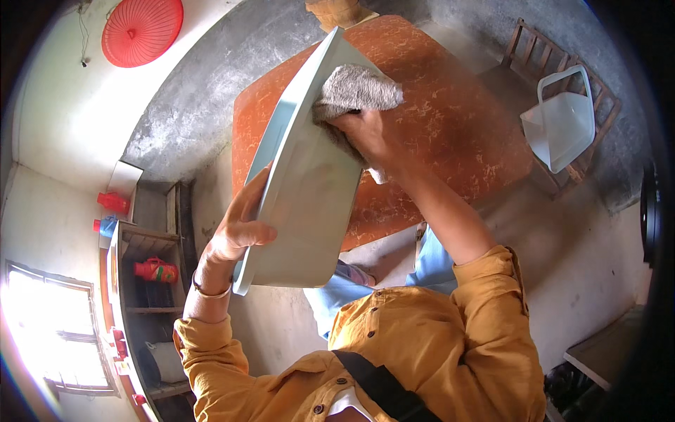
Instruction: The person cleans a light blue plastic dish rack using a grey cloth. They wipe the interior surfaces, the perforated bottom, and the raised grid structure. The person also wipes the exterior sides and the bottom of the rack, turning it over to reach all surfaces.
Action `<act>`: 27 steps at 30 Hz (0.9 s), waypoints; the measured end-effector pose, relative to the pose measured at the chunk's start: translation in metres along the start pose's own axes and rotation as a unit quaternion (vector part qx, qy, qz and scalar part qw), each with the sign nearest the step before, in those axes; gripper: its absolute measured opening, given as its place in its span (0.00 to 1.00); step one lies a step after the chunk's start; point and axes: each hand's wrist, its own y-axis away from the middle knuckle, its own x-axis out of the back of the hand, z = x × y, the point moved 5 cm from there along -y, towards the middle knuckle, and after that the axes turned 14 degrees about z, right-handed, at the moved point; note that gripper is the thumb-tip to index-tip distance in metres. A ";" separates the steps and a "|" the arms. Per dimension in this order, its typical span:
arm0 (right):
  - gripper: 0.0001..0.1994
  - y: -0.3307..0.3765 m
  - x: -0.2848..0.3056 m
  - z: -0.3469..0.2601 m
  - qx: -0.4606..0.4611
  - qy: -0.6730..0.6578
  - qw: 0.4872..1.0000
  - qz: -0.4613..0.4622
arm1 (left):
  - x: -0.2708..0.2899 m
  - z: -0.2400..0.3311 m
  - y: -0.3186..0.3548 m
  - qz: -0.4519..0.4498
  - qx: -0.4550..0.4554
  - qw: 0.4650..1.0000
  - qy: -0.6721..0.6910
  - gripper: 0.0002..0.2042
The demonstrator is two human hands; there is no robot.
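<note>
A pale blue-green plastic basin (302, 211) is held up on its side in front of me, its rim toward the left. My left hand (242, 224) grips that rim near its lower end, thumb on the outer wall and fingers over the edge. At the basin's upper outer side, my right hand (365, 133) is closed on a grey-brown cloth (358, 90) and presses it to the wall. Part of the cloth hangs below the hand. The fingers of my right hand are partly hidden by the cloth.
Beyond the basin stands a table with a reddish-brown patterned top (450, 105). A white bucket (559, 130) with a raised handle rests on a wooden chair (538, 49) at the right. Shelves (151, 240) with a red thermos (156, 271) stand left. A red round cover (140, 32) hangs on the wall.
</note>
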 end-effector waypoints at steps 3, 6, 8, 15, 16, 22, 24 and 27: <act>0.14 0.036 -0.012 -0.020 0.285 0.148 0.947 0.018 | 0.003 -0.003 -0.001 0.004 0.001 1.000 -0.005 0.47; 0.15 0.045 -0.013 -0.004 0.414 0.276 0.864 0.073 | 0.009 -0.010 0.000 0.007 0.009 1.000 0.005 0.48; 0.15 0.051 -0.015 0.004 0.490 0.355 0.788 0.108 | 0.007 -0.012 0.001 0.004 0.013 1.000 0.015 0.49; 0.20 -0.041 0.046 -0.001 0.132 0.256 0.938 0.195 | 0.024 -0.012 0.008 -0.085 -0.008 0.992 -0.094 0.42; 0.20 -0.029 0.040 -0.002 0.161 0.287 0.920 0.214 | 0.027 -0.008 0.006 -0.102 -0.015 0.989 -0.109 0.40; 0.18 0.044 -0.006 0.072 0.267 0.278 0.900 0.205 | 0.029 -0.012 -0.009 0.071 -0.100 0.912 -0.392 0.16; 0.22 0.091 -0.027 0.066 0.276 0.385 0.866 0.162 | 0.020 -0.017 -0.013 0.134 -0.206 0.836 -0.491 0.15; 0.23 0.123 -0.050 0.082 0.416 0.568 0.699 0.125 | 0.012 -0.034 -0.020 0.200 -0.184 0.809 -0.521 0.14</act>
